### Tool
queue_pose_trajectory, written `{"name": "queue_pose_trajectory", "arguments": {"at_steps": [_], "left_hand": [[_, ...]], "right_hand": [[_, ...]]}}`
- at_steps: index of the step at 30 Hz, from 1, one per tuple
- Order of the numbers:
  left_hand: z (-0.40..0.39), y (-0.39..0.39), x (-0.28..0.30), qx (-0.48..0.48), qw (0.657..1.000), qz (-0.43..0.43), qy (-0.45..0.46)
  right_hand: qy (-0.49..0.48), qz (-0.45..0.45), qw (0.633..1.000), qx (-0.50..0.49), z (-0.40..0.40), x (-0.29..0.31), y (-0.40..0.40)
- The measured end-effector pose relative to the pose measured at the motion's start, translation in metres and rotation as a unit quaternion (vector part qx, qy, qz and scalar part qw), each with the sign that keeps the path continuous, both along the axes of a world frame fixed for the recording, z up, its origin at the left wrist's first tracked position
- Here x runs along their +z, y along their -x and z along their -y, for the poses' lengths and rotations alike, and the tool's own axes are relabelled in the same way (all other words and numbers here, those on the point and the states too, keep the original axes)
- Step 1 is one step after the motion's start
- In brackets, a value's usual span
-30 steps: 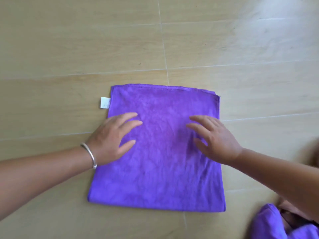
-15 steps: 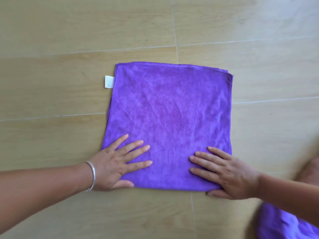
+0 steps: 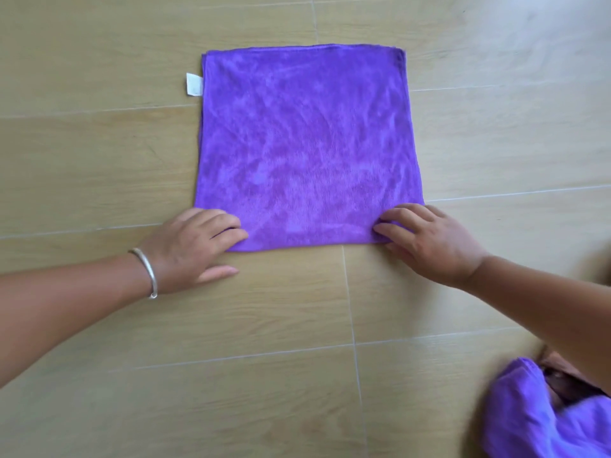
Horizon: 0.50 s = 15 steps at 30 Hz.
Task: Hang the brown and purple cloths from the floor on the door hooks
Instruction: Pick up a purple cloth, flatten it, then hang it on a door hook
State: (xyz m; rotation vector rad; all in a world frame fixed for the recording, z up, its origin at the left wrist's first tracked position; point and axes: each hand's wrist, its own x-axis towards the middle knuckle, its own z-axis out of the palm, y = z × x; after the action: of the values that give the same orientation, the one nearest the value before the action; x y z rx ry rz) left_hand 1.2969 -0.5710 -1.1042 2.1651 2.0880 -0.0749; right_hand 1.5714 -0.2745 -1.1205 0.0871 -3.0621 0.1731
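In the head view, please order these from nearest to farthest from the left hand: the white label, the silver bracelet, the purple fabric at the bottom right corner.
From the left hand:
1. Silver bracelet, on its own wrist.
2. White label, at the cloth's far left edge.
3. Purple fabric, bottom right corner.

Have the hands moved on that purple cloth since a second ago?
Yes. Both the left hand and right hand slid from the cloth's middle toward the person, to its near corners.
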Motion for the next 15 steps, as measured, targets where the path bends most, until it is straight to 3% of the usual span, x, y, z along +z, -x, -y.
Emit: {"name": "queue_pose_trajectory", "arguments": {"at_steps": [7, 12, 15], "left_hand": [[0.011, 0.009, 0.003, -0.028, 0.997, 0.037, -0.059], [0.006, 0.017, 0.018, 0.006, 0.999, 0.047, -0.023], [0.0, 0.036, 0.052, 0.055, 0.998, 0.039, 0.004]], "right_hand": [[-0.016, -0.012, 0.998, 0.054, -0.012, 0.005, 0.005], [-0.004, 0.008, 1.0, 0.015, -0.011, 0.029, 0.017], [-0.014, 0.016, 0.999, 0.041, -0.02, 0.068, 0.031]]}}
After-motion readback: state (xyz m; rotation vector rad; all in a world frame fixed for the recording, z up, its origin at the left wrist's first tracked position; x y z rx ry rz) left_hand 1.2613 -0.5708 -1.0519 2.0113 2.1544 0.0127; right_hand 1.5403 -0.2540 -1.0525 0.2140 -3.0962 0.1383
